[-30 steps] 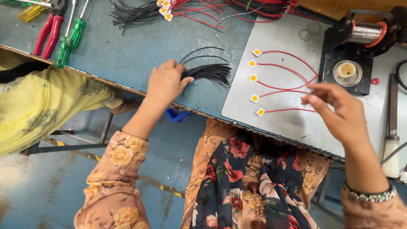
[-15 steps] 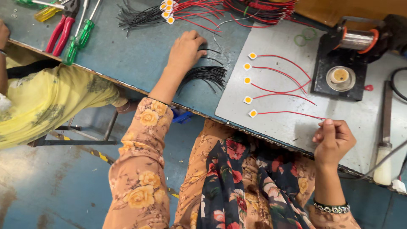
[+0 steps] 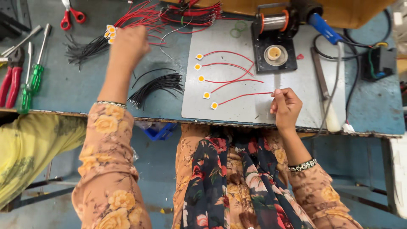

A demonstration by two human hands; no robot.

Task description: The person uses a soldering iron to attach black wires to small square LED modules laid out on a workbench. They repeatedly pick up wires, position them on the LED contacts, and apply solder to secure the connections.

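Observation:
My left hand (image 3: 128,43) reaches to the far left of the bench, its fingers closed over a pile of small yellow chips with red wires (image 3: 111,32). My right hand (image 3: 286,107) rests near the front edge of a grey metal plate (image 3: 237,108) and pinches the free end of a red wire (image 3: 248,96) whose yellow chip (image 3: 214,105) lies on the plate. Several more red-wired chips (image 3: 199,56) lie in a row above it. A bundle of black wires (image 3: 159,85) lies between my two arms.
A solder spool stand (image 3: 273,42) and a blue-handled soldering iron (image 3: 324,27) sit at the back right. Red-handled scissors (image 3: 70,15), pliers (image 3: 10,78) and green screwdrivers (image 3: 32,78) lie at the left. Another person's yellow sleeve (image 3: 29,144) is at the lower left.
My left hand has moved from the black wire bundle up and away to the pile of red-wired chips. My right hand has closed and come down to pinch the lowest red wire's end.

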